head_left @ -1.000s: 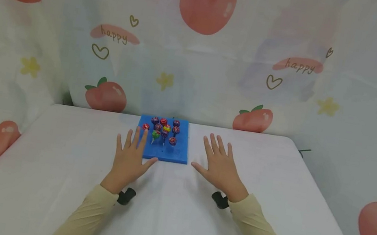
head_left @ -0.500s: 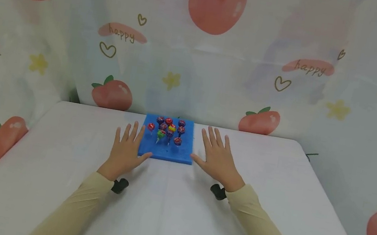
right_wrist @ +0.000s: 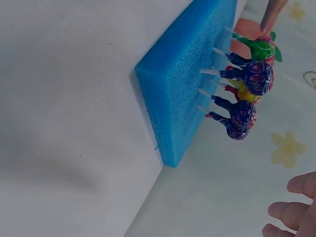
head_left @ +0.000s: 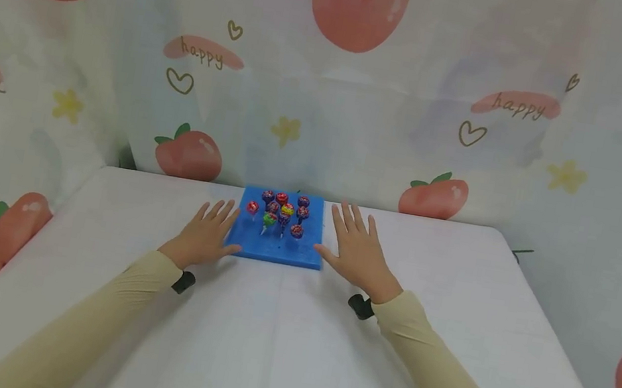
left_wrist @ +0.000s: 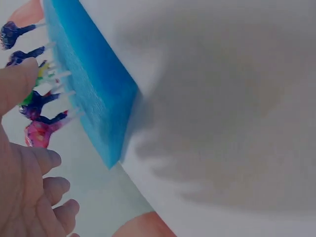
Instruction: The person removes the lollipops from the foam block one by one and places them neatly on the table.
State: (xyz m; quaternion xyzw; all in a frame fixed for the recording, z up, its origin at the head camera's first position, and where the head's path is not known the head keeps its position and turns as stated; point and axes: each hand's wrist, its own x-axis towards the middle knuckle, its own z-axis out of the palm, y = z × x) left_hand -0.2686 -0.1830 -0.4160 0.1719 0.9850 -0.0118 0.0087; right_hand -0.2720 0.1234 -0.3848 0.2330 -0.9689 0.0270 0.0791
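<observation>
Lollipops [head_left: 284,219] stand in a blue foam block [head_left: 271,252] at the table's [head_left: 274,351] far edge — left hand [head_left: 200,237] near the block's left edge, right hand [head_left: 361,255] near its right — fingers spread wide.

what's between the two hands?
The blue foam, with lollipops stuck in it, lies between the left hand and the right hand. The head view shows it.

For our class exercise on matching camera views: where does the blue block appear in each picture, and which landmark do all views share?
Head: blue block, just below centre, slightly left.
Left wrist: blue block, upper left.
Right wrist: blue block, upper part, right of centre.
Shared landmark: wrapped lollipops on it.
</observation>
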